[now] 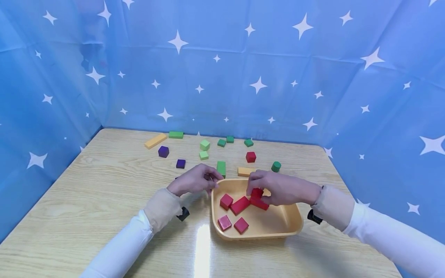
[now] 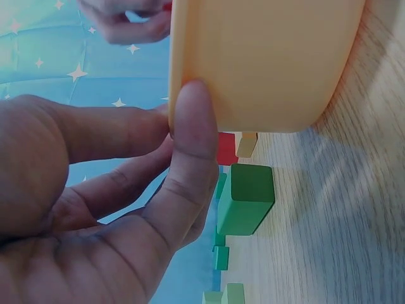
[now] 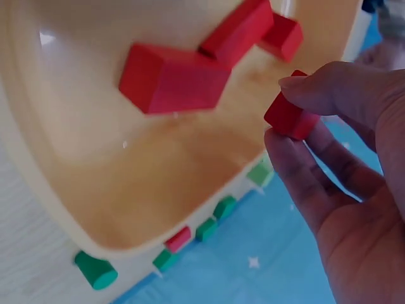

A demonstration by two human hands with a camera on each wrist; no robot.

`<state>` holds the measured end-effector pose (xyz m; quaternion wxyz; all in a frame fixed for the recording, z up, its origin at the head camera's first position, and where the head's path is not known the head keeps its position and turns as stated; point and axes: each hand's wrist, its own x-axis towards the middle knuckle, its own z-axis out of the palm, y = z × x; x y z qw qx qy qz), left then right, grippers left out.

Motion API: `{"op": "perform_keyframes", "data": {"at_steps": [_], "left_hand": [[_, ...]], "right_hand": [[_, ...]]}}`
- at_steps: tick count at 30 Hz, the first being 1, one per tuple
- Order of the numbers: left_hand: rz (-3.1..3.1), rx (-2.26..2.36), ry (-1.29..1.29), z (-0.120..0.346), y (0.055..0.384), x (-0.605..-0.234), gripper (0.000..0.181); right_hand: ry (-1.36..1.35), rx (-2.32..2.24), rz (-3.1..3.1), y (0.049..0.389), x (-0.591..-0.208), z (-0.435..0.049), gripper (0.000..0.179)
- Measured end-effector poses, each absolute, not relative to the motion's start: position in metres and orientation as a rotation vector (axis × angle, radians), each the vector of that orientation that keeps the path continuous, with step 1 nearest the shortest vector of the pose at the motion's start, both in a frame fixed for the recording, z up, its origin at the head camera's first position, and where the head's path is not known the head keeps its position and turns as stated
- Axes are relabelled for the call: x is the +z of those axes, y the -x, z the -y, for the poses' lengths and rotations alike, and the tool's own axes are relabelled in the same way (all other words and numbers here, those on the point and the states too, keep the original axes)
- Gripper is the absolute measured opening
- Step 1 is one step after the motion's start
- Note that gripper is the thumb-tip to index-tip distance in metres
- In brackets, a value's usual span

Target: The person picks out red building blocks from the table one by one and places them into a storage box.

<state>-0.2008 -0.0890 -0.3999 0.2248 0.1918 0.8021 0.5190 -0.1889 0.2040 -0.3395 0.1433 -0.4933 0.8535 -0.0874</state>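
Observation:
A yellow-orange plastic bin (image 1: 274, 227) stands on the table with several red blocks lying inside, among them a red cube (image 1: 226, 201) and a long red block (image 3: 174, 82). My left hand (image 1: 199, 180) pinches the bin's left rim between thumb and finger, which the left wrist view shows up close. Over the bin's far right part, my right hand (image 1: 278, 187) pinches a small red block (image 3: 292, 114) between thumb and fingertips. In the head view a long red block (image 1: 259, 203) lies just under that hand.
Behind the bin lie an orange block (image 1: 245, 171), a green block (image 1: 221, 168), a red block (image 1: 250, 156) and a green cylinder (image 1: 276, 166). Purple blocks (image 1: 163, 151) and another orange block (image 1: 155, 141) are farther left. A blue starry curtain (image 1: 222, 77) borders the table.

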Motion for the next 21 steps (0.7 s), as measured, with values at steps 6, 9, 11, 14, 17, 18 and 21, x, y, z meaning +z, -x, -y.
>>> {"op": "perform_keyframes", "data": {"at_steps": [6,9,11,14,17,18,21], "left_hand": [[-2.218,1.425,-0.527,0.088,0.2,-0.399,0.026],[-2.218,1.43,-0.525,0.089,0.2,-0.398,0.026],[-2.216,1.434,-0.52,0.089,0.2,-0.398,0.026],[-2.211,1.436,-0.51,0.09,0.2,-0.398,0.026],[-2.209,1.436,-0.511,0.089,0.199,-0.398,0.026],[-2.209,1.437,-0.514,0.089,0.199,-0.398,0.026],[-2.204,1.441,-0.519,0.089,0.199,-0.399,0.026]], "right_hand": [[1.482,-0.193,-2.368,0.174,-0.348,-0.202,0.029],[1.482,-0.122,-2.336,0.168,-0.352,-0.199,0.03],[1.459,-0.071,-2.318,0.165,-0.354,-0.198,0.031],[1.445,-0.007,-2.294,0.162,-0.358,-0.195,0.032],[1.422,0.007,-2.274,0.16,-0.363,-0.194,0.034],[1.418,0.011,-2.271,0.16,-0.365,-0.194,0.035],[1.39,0.012,-2.26,0.159,-0.37,-0.193,0.038]]}}
